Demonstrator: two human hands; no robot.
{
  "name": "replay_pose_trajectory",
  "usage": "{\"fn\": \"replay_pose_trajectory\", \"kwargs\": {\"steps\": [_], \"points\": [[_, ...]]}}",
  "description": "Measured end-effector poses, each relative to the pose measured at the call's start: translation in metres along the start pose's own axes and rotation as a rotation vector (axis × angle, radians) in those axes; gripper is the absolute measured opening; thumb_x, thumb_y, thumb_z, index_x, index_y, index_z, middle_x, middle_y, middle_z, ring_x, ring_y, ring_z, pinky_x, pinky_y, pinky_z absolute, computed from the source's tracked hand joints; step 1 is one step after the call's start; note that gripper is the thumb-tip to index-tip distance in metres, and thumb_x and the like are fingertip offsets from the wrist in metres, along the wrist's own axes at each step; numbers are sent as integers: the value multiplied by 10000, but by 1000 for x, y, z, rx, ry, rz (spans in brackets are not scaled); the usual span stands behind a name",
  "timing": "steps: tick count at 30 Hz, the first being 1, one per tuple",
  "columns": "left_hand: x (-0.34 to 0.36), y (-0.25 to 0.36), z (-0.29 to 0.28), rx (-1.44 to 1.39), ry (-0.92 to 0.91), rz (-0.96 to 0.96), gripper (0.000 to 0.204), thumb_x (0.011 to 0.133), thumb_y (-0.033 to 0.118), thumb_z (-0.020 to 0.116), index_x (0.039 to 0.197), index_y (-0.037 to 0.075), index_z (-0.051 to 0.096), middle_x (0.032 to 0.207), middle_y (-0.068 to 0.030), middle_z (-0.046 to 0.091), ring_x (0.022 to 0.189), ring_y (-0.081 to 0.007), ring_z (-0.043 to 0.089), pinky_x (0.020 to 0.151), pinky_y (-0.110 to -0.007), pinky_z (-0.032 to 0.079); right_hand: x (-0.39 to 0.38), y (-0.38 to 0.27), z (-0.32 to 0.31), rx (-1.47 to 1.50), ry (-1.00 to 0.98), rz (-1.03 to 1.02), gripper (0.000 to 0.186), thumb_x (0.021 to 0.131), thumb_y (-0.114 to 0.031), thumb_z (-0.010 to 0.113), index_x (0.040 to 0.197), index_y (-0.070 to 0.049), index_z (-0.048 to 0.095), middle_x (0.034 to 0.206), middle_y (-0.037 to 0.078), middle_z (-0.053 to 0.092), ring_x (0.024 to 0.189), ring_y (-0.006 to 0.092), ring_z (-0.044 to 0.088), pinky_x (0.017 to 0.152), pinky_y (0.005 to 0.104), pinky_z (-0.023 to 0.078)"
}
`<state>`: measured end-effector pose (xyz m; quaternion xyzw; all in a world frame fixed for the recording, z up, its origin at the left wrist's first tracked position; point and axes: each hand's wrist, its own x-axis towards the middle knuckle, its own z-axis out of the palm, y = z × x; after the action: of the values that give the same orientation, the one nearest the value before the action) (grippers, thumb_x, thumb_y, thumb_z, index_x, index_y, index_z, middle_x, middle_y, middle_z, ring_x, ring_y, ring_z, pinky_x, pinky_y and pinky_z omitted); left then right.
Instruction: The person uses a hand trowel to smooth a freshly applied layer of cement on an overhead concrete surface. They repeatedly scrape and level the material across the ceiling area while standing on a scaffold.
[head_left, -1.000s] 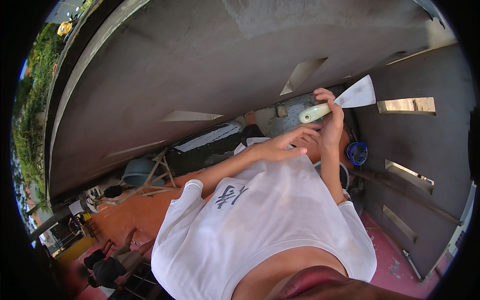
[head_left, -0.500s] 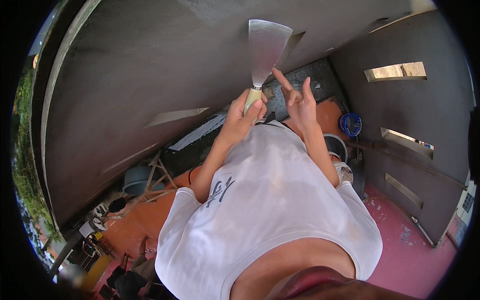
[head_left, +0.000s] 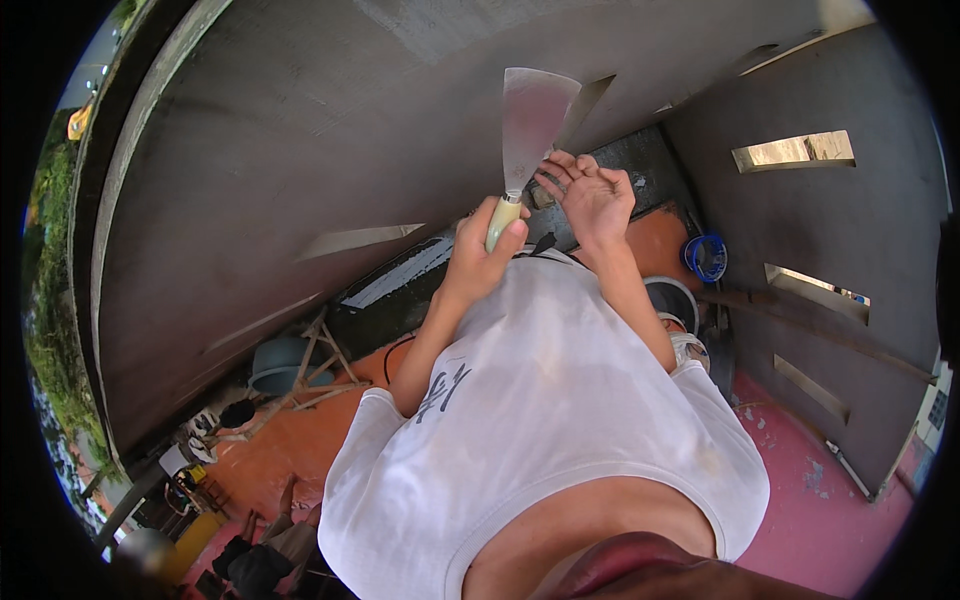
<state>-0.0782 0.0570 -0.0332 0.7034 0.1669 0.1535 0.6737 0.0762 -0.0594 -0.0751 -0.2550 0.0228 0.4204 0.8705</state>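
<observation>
My left hand [head_left: 476, 258] is wrapped round the pale handle of a putty knife [head_left: 534, 125], with the thumb along the handle. Its wide, flared metal blade points up and away from me, in front of the grey wall. Just right of the blade is my right hand [head_left: 600, 208], palm toward me. Its fingers are apart and loosely bent, with the fingertips close to the blade's lower right edge. I cannot tell whether they touch the metal.
A grey wall [head_left: 280, 130] rises ahead; another grey wall [head_left: 800, 215] with slot openings stands right. A blue bucket [head_left: 705, 258] and a dark tub [head_left: 672, 300] sit right of me. At left are a wooden trestle [head_left: 322, 350], a grey-green basin [head_left: 278, 365] and another person [head_left: 270, 560].
My left hand has lowered the putty knife slightly toward me. The right hand's index finger, pointing before, is now bent with the other fingers fanned beside the blade.
</observation>
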Motion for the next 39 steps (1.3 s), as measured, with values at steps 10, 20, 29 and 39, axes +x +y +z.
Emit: {"fn": "replay_pose_trajectory", "kwargs": {"steps": [10, 20, 29, 39], "points": [[-8, -4, -8, 59, 19, 36, 250, 925, 155, 556, 1102, -21, 565, 748, -36, 580, 660, -115, 520, 680, -271, 436, 34, 10, -9, 4, 113, -406, 252, 798, 76, 370, 675, -144, 361, 539, -15, 304, 477, 104, 220, 491, 273, 243], [-4, 7, 0, -159, 45, 111, 305, 946, 201, 532, 1158, -18, 521, 776, -22, 543, 630, -88, 465, 605, -237, 387, 52, -1, 25, -441, -296, -161, 130, 807, -9, 368, 784, -113, 443, 573, -7, 392, 502, 108, 277, 518, 277, 258], [7, 37, 21, -419, 149, 82, 366, 996, 359, 437, 1063, 5, 501, 635, -4, 475, 541, -51, 376, 531, -205, 324, 28, -20, 120, -749, -597, -41, 415, 961, -430, 514, 964, -21, 584, 798, 31, 585, 711, 120, 549, 615, 266, 435], [18, 54, 22, -408, 141, 116, 374, 965, 355, 465, 1042, -10, 500, 710, -69, 536, 597, -114, 491, 571, -260, 385, 37, -20, 166, -744, -593, -93, 371, 986, -354, 518, 778, -54, 586, 684, 24, 567, 648, 96, 529, 577, 268, 423]]}}
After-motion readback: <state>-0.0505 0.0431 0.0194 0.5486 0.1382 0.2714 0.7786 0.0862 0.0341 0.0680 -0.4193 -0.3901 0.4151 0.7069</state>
